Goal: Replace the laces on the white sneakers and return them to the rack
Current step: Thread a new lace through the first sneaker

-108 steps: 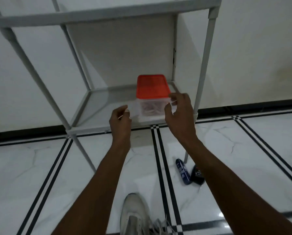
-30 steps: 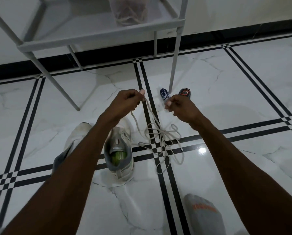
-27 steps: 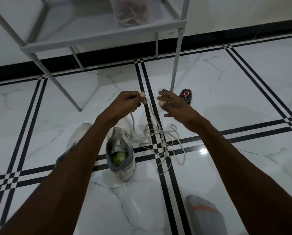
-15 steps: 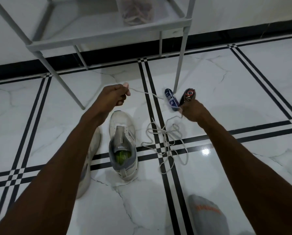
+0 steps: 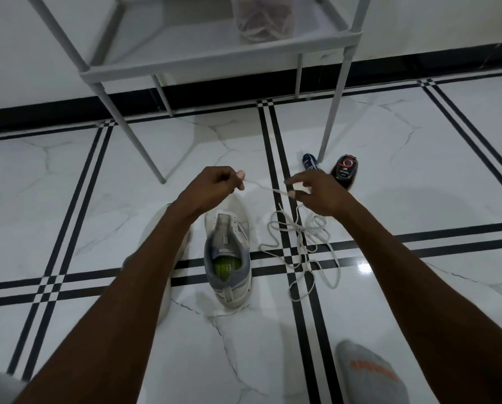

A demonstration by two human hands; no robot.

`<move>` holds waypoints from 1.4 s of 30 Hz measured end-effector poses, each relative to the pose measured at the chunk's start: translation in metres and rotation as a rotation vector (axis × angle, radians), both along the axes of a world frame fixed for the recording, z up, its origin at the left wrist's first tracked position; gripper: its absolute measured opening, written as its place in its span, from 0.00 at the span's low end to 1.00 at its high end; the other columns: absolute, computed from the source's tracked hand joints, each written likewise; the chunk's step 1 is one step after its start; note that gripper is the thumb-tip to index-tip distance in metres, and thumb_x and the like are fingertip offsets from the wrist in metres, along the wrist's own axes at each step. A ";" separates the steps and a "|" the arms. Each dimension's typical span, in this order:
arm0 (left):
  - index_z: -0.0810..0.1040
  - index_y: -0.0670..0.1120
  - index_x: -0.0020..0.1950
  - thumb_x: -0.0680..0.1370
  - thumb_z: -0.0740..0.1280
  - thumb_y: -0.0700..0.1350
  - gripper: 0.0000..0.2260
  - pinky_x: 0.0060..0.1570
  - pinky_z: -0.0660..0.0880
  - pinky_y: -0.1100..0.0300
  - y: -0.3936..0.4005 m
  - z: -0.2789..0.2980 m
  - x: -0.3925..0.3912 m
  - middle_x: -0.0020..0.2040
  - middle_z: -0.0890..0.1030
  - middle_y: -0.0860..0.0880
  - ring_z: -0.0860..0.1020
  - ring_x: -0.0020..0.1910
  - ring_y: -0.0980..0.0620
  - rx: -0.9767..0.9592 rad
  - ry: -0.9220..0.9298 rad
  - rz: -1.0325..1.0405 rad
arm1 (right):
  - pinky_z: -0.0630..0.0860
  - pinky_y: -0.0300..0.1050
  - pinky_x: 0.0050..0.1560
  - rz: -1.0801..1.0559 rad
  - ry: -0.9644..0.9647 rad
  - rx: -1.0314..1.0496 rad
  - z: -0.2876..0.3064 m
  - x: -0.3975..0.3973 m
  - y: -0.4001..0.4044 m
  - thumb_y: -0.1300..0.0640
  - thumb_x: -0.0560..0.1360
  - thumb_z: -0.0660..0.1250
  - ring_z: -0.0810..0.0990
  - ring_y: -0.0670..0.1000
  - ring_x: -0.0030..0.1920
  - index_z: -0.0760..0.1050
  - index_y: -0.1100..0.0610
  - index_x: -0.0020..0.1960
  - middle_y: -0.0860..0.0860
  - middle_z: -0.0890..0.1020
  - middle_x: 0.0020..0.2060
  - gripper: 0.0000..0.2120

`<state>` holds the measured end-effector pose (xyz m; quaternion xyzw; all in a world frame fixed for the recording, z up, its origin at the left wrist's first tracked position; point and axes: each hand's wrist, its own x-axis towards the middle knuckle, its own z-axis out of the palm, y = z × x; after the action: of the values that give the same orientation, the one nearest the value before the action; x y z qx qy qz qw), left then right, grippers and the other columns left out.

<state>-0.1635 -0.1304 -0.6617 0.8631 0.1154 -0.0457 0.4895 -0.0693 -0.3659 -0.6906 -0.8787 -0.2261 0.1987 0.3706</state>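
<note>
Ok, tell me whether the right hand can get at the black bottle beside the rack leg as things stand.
Probably yes. The black bottle lies on the floor just beyond the right hand, with nothing between them. But that hand is pinching the white lace, so it would likely have to let go first.

the clear container [image 5: 263, 18] on the rack [image 5: 220, 58] is cut off by the top edge, so its lid is out of view, and its pale contents are too blurred to name. the left forearm hides most of the second sneaker [image 5: 156, 228] on the left. the right hand [image 5: 316, 193] covers part of the blue bottle [image 5: 309, 161]; the print on it and on the black bottle [image 5: 344, 169] is too small to read. the grey sock [image 5: 369, 374] runs off the near edge.
</note>
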 end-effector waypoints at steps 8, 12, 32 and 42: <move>0.84 0.48 0.43 0.81 0.64 0.59 0.18 0.45 0.74 0.57 -0.006 -0.025 -0.013 0.36 0.81 0.55 0.78 0.38 0.55 -0.011 -0.047 0.194 | 0.79 0.38 0.41 0.081 0.177 0.374 -0.012 -0.031 0.059 0.60 0.80 0.66 0.81 0.47 0.38 0.83 0.59 0.56 0.53 0.84 0.41 0.08; 0.81 0.45 0.54 0.80 0.65 0.60 0.19 0.56 0.74 0.54 0.014 -0.069 -0.045 0.50 0.83 0.46 0.80 0.52 0.46 0.233 0.050 0.527 | 0.76 0.36 0.38 -0.026 0.187 0.297 -0.037 -0.036 0.070 0.63 0.78 0.67 0.83 0.47 0.37 0.82 0.60 0.52 0.54 0.86 0.41 0.06; 0.80 0.43 0.62 0.78 0.67 0.43 0.13 0.61 0.71 0.49 0.037 -0.066 -0.076 0.57 0.80 0.40 0.77 0.59 0.39 0.413 -0.081 0.743 | 0.72 0.30 0.39 -0.082 0.033 0.096 -0.071 -0.021 0.033 0.54 0.77 0.71 0.82 0.46 0.47 0.84 0.55 0.53 0.49 0.85 0.48 0.08; 0.80 0.50 0.65 0.77 0.70 0.46 0.16 0.62 0.72 0.53 0.086 -0.072 -0.118 0.64 0.80 0.44 0.77 0.64 0.42 0.395 0.457 0.607 | 0.77 0.35 0.42 0.034 0.096 0.347 -0.030 -0.045 0.107 0.54 0.75 0.72 0.83 0.42 0.38 0.86 0.52 0.52 0.45 0.86 0.41 0.07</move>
<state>-0.2810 -0.0441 -0.7335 0.8347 0.4764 -0.0666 0.2680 -0.1141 -0.2592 -0.7207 -0.7872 -0.2538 0.2045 0.5235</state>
